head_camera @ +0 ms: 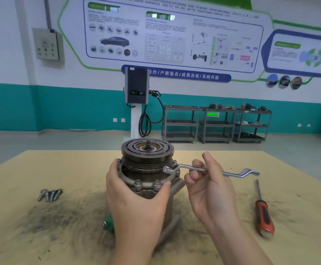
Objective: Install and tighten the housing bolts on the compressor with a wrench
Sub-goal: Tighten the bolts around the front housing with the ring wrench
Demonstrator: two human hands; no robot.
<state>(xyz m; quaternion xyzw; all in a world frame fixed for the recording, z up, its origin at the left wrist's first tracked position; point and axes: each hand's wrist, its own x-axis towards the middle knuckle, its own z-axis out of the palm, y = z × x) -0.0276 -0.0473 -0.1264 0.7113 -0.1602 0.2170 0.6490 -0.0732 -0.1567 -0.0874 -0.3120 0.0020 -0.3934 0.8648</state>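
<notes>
The compressor (147,163) stands upright at the table's middle, its grooved pulley on top. My left hand (134,194) wraps around the housing from the front, thumb on the right side. A silver offset ring wrench (211,170) lies level to the right, its near ring seated on a bolt at the housing's right flange. My right hand (209,180) pinches the wrench shaft between thumb and fingers. Two bolt heads (147,183) show on the front flange above my left hand. Several loose bolts (49,195) lie in a bunch at the left.
A red-handled screwdriver (263,215) lies on the right of the tan table (289,178). A green-handled tool (109,224) pokes out behind my left forearm. Dark metal grit is smeared over the front left. Shelves and a charging post stand by the far wall.
</notes>
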